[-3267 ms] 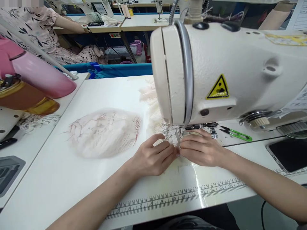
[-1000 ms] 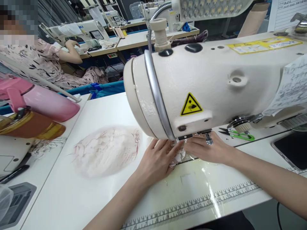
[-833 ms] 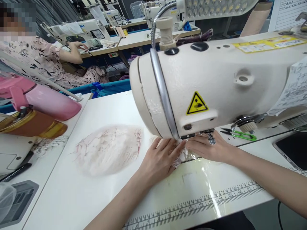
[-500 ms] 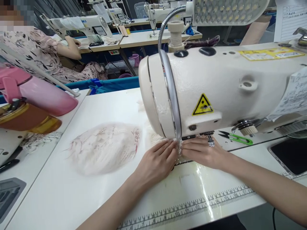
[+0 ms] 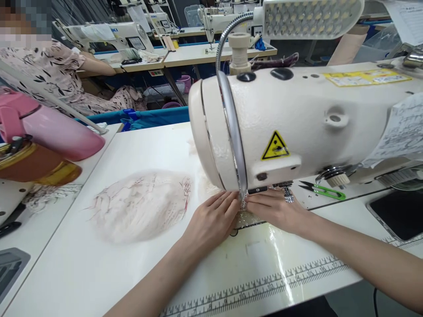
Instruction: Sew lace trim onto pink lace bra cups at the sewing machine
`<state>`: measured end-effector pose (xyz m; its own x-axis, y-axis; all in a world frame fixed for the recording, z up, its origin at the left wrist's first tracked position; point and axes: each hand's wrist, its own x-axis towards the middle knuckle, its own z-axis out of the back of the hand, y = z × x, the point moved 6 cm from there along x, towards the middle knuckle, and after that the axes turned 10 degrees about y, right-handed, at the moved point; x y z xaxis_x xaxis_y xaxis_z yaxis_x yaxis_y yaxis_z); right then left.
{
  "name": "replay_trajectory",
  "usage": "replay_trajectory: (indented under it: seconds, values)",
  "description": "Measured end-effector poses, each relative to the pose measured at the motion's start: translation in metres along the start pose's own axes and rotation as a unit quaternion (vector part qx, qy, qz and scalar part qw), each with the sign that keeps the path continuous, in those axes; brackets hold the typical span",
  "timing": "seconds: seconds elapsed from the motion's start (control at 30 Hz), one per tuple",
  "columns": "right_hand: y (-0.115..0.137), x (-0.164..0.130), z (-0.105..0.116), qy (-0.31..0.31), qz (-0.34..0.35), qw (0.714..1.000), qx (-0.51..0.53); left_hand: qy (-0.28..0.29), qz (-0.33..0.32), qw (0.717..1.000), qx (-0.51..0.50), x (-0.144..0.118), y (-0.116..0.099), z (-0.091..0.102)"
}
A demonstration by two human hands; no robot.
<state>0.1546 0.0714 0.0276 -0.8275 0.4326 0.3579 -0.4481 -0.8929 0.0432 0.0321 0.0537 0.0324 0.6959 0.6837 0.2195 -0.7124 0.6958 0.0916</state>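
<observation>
Lace (image 5: 243, 203) now nearly all under sewing machine (image 5: 297, 127) head. Left hand (image 5: 213, 220) and right hand (image 5: 277, 211) press flat on it, fingers closed together, feeding seam; next needs steady even guiding.

We see white tables (image 5: 185, 55) with sewing machines (image 5: 99, 33) at eleven o'clock — an LED lamp (image 5: 312, 17) at one.

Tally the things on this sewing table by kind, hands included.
Hands: 2, left hand, right hand
Lace pieces: 2, lace strip, lace pile
Thread snips: 1
Sewing machine: 1
Total: 6
</observation>
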Motion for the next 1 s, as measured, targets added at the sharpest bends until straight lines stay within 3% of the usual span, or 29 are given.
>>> replay_trajectory:
  seconds: [0.2,0.37,0.47,0.67,0.8,1.0]
  values:
    - [-0.005,0.002,0.0,0.011,-0.012,1.0,0.004,0.014,0.01,1.0,0.0,0.0,0.001,-0.004]
    - [-0.005,-0.002,0.007,-0.01,-0.07,0.991,-0.117,0.016,0.001,1.0,0.027,-0.002,0.0,-0.007]
    - [-0.005,-0.003,0.01,-0.002,-0.097,0.988,-0.124,0.015,-0.007,0.999,0.037,-0.002,-0.001,-0.008]
    - [-0.023,-0.009,-0.005,-0.025,-0.144,0.988,0.04,0.007,-0.017,0.999,0.035,-0.001,-0.003,-0.006]
    - [-0.037,-0.015,-0.018,0.024,-0.21,0.966,0.146,-0.002,-0.012,0.999,0.036,0.001,-0.004,-0.005]
    - [-0.045,-0.021,-0.02,0.073,-0.295,0.92,0.249,-0.005,0.006,0.999,0.04,0.003,-0.004,-0.005]
